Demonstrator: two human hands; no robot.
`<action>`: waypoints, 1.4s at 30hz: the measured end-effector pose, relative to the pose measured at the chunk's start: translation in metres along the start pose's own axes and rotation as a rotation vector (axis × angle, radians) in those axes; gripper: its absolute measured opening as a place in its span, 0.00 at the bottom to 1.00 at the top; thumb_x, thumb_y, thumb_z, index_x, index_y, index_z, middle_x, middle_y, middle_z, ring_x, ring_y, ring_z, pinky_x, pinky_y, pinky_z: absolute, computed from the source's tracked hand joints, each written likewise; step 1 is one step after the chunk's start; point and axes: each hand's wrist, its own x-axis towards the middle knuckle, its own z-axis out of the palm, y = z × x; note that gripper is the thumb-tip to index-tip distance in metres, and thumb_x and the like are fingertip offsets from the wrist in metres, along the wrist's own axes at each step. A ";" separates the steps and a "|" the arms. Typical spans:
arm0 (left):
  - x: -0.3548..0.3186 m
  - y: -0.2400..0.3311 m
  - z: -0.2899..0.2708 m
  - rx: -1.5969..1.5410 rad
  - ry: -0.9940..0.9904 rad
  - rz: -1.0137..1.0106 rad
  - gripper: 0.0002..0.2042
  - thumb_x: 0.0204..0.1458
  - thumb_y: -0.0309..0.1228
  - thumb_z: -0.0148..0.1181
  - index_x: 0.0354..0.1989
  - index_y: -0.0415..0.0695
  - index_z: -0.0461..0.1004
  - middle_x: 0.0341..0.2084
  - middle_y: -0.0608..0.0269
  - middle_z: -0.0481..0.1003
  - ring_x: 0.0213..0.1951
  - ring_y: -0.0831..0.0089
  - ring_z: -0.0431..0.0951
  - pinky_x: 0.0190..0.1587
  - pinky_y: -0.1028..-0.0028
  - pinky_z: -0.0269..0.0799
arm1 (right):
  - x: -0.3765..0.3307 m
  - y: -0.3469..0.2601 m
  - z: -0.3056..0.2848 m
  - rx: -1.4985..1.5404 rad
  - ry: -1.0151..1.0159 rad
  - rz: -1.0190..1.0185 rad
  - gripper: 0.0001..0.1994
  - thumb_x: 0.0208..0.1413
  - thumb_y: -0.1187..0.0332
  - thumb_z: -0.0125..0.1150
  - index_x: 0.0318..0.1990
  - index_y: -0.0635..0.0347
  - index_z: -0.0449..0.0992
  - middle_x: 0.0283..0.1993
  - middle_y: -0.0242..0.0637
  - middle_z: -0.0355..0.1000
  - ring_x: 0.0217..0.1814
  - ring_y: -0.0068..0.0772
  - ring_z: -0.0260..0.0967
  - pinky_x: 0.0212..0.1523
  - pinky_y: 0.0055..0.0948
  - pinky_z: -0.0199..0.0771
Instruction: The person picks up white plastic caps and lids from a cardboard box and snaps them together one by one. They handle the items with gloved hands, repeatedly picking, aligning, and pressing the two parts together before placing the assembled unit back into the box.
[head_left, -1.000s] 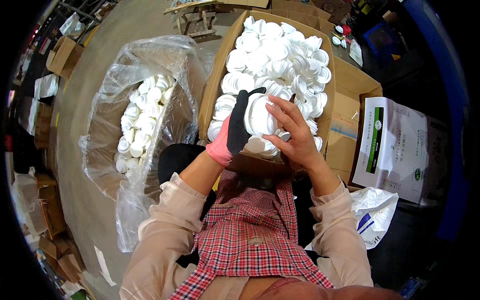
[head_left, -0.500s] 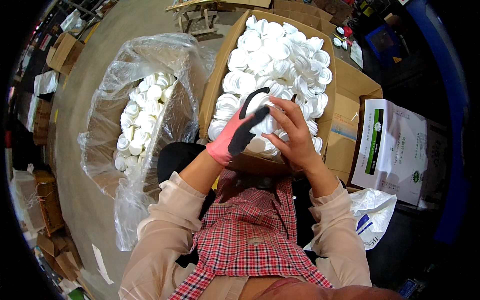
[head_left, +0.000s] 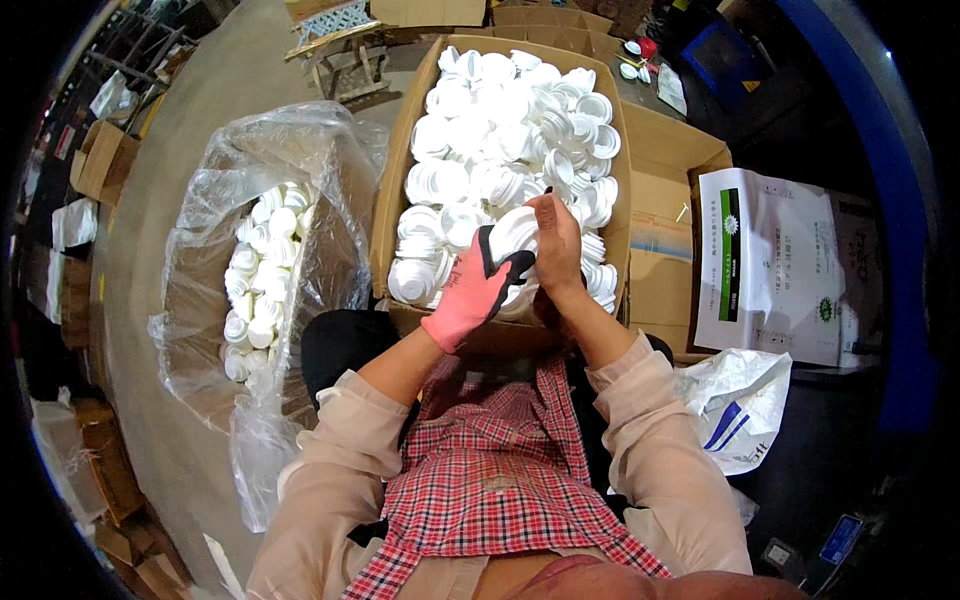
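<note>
Over the near end of a cardboard box (head_left: 397, 165), a round white plastic lid (head_left: 514, 230) is held between my two hands. My left hand (head_left: 474, 292), in a pink glove with black fingertips, grips the lid from its left and near side. My bare right hand (head_left: 558, 245) closes on the right edge, thumb side up; some of its fingers are hidden behind the lid. Whether it is one lid or a small stack cannot be made out. Ridged white lids (head_left: 500, 130) fill the box in a heap, many nested in short rows.
To the left, a clear plastic bag (head_left: 195, 270) lines a box holding more white lids (head_left: 265, 270). On the right lie an open cardboard box (head_left: 668, 150), a white printed carton (head_left: 785, 265) and a white sack (head_left: 745, 410). A small wooden stand (head_left: 348, 75) is beyond.
My right hand's fingers, spread at the lid's edge before, have drawn in around its right side. The lid has tilted in my grip. The whole view has shifted slightly.
</note>
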 end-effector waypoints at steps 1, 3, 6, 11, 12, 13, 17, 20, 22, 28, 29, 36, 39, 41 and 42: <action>-0.001 0.004 0.002 0.010 0.018 0.016 0.28 0.53 0.34 0.59 0.58 0.32 0.59 0.45 0.35 0.70 0.50 0.49 0.72 0.50 0.59 0.66 | 0.003 0.001 -0.003 -0.023 -0.008 0.004 0.34 0.62 0.37 0.36 0.37 0.64 0.72 0.32 0.34 0.68 0.37 0.27 0.63 0.45 0.25 0.62; -0.002 0.013 0.002 0.030 0.059 0.047 0.29 0.53 0.35 0.59 0.58 0.32 0.58 0.46 0.35 0.70 0.50 0.49 0.72 0.52 0.58 0.66 | 0.003 0.002 -0.006 -0.028 -0.002 -0.002 0.34 0.61 0.36 0.36 0.37 0.64 0.72 0.32 0.34 0.68 0.38 0.26 0.63 0.45 0.25 0.62; 0.007 -0.005 -0.003 -0.089 0.053 0.030 0.28 0.55 0.36 0.57 0.59 0.31 0.57 0.47 0.40 0.71 0.50 0.54 0.73 0.50 0.62 0.69 | 0.006 0.002 -0.001 0.090 -0.001 -0.105 0.36 0.59 0.34 0.36 0.42 0.64 0.71 0.37 0.35 0.68 0.42 0.26 0.64 0.48 0.24 0.63; 0.017 0.032 -0.044 -1.187 -0.293 -0.184 0.27 0.60 0.40 0.52 0.62 0.35 0.55 0.55 0.51 0.66 0.52 0.56 0.72 0.53 0.58 0.74 | 0.006 -0.008 -0.026 0.451 -0.472 -0.160 0.44 0.42 0.71 0.72 0.66 0.63 0.53 0.65 0.44 0.57 0.68 0.36 0.54 0.66 0.34 0.53; 0.017 0.025 -0.044 -1.208 -0.271 -0.210 0.27 0.60 0.39 0.52 0.62 0.35 0.55 0.55 0.51 0.65 0.53 0.56 0.72 0.53 0.57 0.74 | 0.007 -0.009 -0.024 0.423 -0.472 -0.156 0.43 0.42 0.72 0.71 0.66 0.63 0.53 0.64 0.43 0.58 0.66 0.36 0.56 0.64 0.34 0.56; 0.015 0.016 -0.042 -1.232 -0.250 -0.244 0.26 0.61 0.39 0.51 0.62 0.35 0.55 0.55 0.51 0.65 0.54 0.57 0.71 0.53 0.57 0.74 | 0.004 -0.010 -0.023 0.395 -0.472 -0.145 0.42 0.43 0.72 0.71 0.66 0.62 0.54 0.64 0.43 0.59 0.65 0.35 0.57 0.63 0.34 0.59; 0.017 -0.023 -0.060 -1.375 0.086 0.087 0.30 0.61 0.49 0.43 0.65 0.41 0.55 0.61 0.52 0.62 0.61 0.55 0.63 0.62 0.49 0.59 | 0.012 0.010 -0.025 0.231 -0.404 0.024 0.27 0.50 0.73 0.65 0.59 0.59 0.64 0.53 0.37 0.69 0.48 0.26 0.65 0.40 0.24 0.71; 0.016 -0.018 -0.108 -1.757 0.178 0.390 0.34 0.57 0.59 0.41 0.66 0.49 0.55 0.64 0.54 0.59 0.65 0.52 0.55 0.66 0.45 0.47 | 0.010 0.045 -0.018 -0.179 -0.531 0.033 0.22 0.46 0.65 0.69 0.49 0.61 0.73 0.48 0.41 0.72 0.49 0.34 0.69 0.47 0.31 0.71; 0.018 -0.033 -0.123 -1.741 0.081 0.603 0.35 0.57 0.60 0.40 0.66 0.46 0.56 0.66 0.52 0.54 0.68 0.49 0.49 0.69 0.47 0.36 | 0.004 0.082 0.002 -0.484 -0.654 -0.375 0.24 0.43 0.60 0.71 0.46 0.63 0.74 0.45 0.50 0.72 0.47 0.50 0.69 0.49 0.41 0.70; 0.015 -0.044 -0.099 -0.829 0.057 0.225 0.20 0.61 0.32 0.45 0.61 0.39 0.60 0.56 0.50 0.65 0.56 0.56 0.69 0.61 0.59 0.63 | -0.026 0.097 0.059 -0.719 -0.896 -0.007 0.38 0.44 0.47 0.68 0.59 0.62 0.65 0.56 0.53 0.67 0.58 0.53 0.65 0.59 0.40 0.64; 0.012 -0.031 -0.103 -0.639 -0.039 0.149 0.22 0.59 0.31 0.49 0.61 0.38 0.59 0.56 0.51 0.65 0.55 0.58 0.70 0.59 0.62 0.65 | -0.024 0.101 0.058 -0.657 -0.884 -0.009 0.39 0.43 0.46 0.68 0.58 0.64 0.66 0.55 0.53 0.68 0.57 0.53 0.66 0.57 0.40 0.65; -0.008 -0.019 -0.079 0.617 -0.264 0.197 0.29 0.42 0.32 0.66 0.55 0.39 0.65 0.50 0.47 0.69 0.51 0.53 0.71 0.54 0.64 0.66 | 0.013 0.073 0.034 0.352 -0.933 0.463 0.25 0.59 0.53 0.56 0.59 0.56 0.66 0.53 0.37 0.71 0.49 0.29 0.68 0.41 0.30 0.73; 0.008 -0.026 -0.089 0.214 0.128 0.061 0.23 0.45 0.35 0.64 0.50 0.39 0.70 0.40 0.50 0.75 0.43 0.50 0.75 0.46 0.62 0.71 | 0.031 0.089 0.035 0.021 -0.566 0.366 0.21 0.59 0.55 0.54 0.54 0.58 0.70 0.50 0.42 0.72 0.48 0.34 0.70 0.43 0.32 0.72; 0.015 -0.024 -0.107 -0.331 0.160 -0.089 0.20 0.50 0.28 0.58 0.51 0.34 0.69 0.40 0.51 0.76 0.44 0.56 0.77 0.45 0.62 0.75 | 0.024 0.113 0.042 -0.513 -0.419 -0.198 0.16 0.54 0.65 0.59 0.50 0.54 0.73 0.41 0.48 0.71 0.44 0.47 0.70 0.43 0.37 0.72; 0.014 -0.023 -0.108 -0.737 0.078 -0.175 0.20 0.50 0.26 0.57 0.53 0.35 0.68 0.43 0.51 0.75 0.45 0.55 0.77 0.46 0.58 0.75 | 0.021 0.126 0.043 -0.658 -0.426 -0.298 0.15 0.52 0.67 0.60 0.49 0.54 0.74 0.39 0.49 0.70 0.43 0.49 0.70 0.43 0.39 0.72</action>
